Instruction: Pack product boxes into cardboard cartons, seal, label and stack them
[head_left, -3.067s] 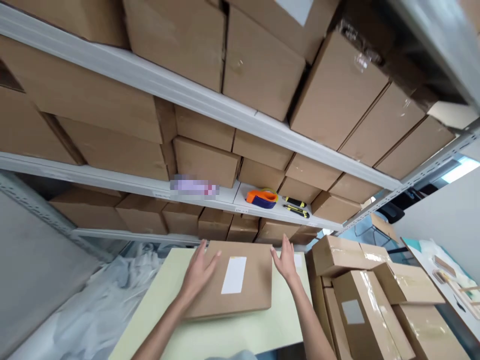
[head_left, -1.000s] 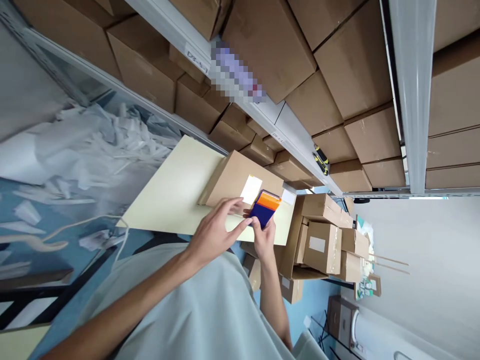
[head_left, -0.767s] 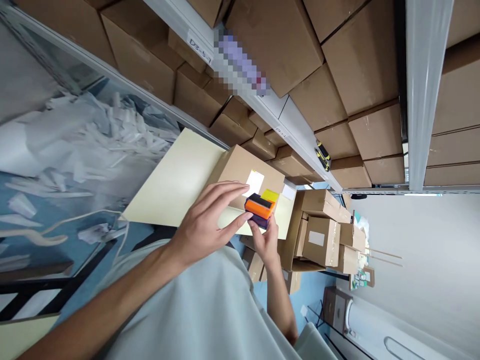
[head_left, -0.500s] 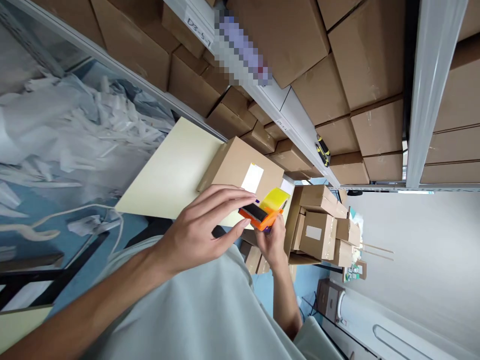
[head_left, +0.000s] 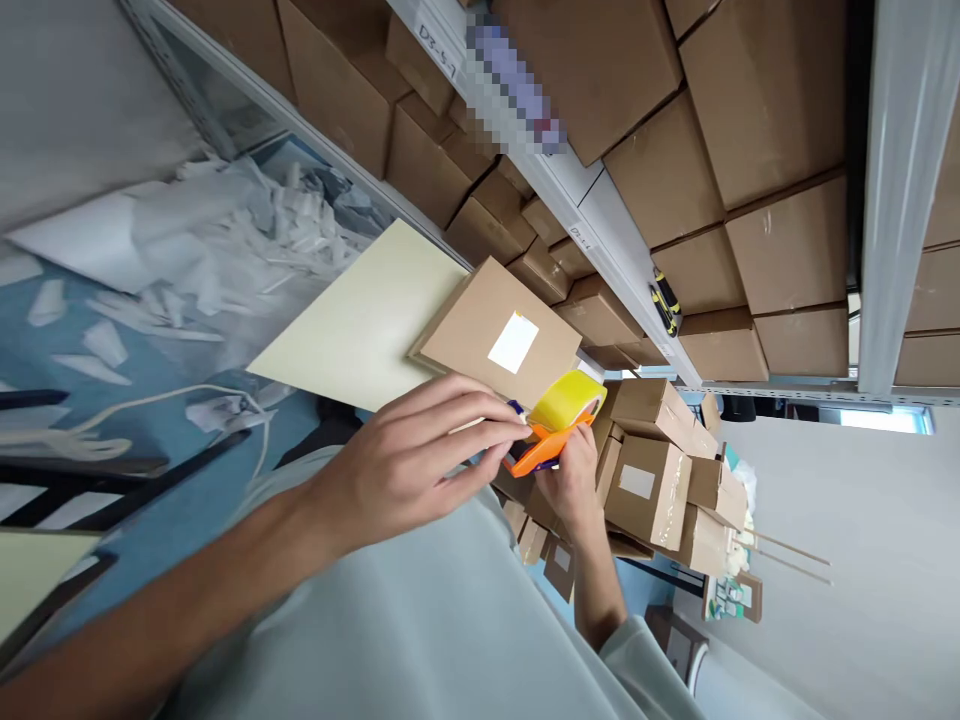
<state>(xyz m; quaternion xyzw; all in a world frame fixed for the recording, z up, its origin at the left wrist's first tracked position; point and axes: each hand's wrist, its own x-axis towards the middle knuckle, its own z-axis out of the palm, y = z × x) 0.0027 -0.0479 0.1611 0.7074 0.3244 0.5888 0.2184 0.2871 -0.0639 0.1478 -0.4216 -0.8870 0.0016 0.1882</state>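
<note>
My right hand [head_left: 576, 468] is wrapped round an orange tape dispenser [head_left: 536, 458] loaded with a yellow roll of packing tape [head_left: 566, 400]. From the left, my left hand [head_left: 427, 450] reaches over to the dispenser's front end, its fingers and thumb closed there. Whether they pinch the loose tape end is hidden behind the fingers. Just beyond both hands lies a closed cardboard box [head_left: 495, 310] with a white label [head_left: 514, 342], resting on a pale cream tabletop [head_left: 360, 310].
A shelf rack [head_left: 600, 230] full of cardboard boxes runs along the far side, with yellow-black box cutters [head_left: 664, 302] on its beam. More cartons [head_left: 645, 490] are piled to the right. Crumpled white paper [head_left: 225, 250] and a pale cord [head_left: 180, 395] lie at the left.
My left fingers have closed in on the front of the tape dispenser, from hovering open beside it. The dispenser has turned, showing more of the yellow roll. The view has shifted.
</note>
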